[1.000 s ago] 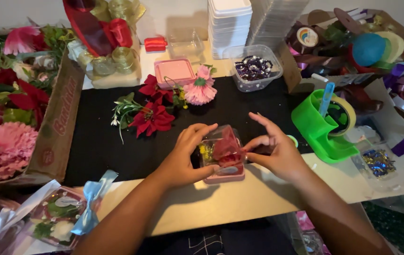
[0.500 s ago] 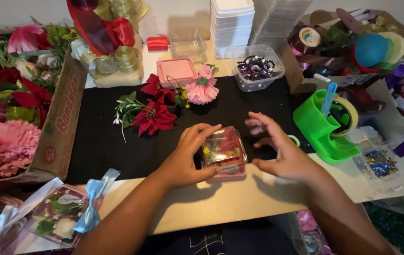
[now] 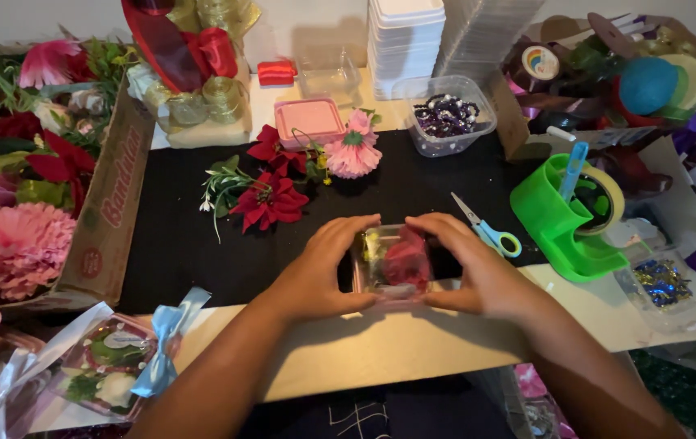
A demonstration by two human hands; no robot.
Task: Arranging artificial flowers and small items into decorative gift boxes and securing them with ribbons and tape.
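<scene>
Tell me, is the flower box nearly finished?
Partly. Done: a clear box tied with a light blue bow lies at the lower left. In hand: the left hand and right hand grip a small clear plastic box with a red flower inside. Left: it has no bow, and loose red fabric flowers lie on the black mat.

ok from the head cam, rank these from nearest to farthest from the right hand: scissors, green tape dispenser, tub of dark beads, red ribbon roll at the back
From the right hand:
1. Scissors, just beyond it on the black mat.
2. Green tape dispenser, off to its right.
3. Tub of dark beads, farther back.
4. Red ribbon roll, back and to the left.
</scene>
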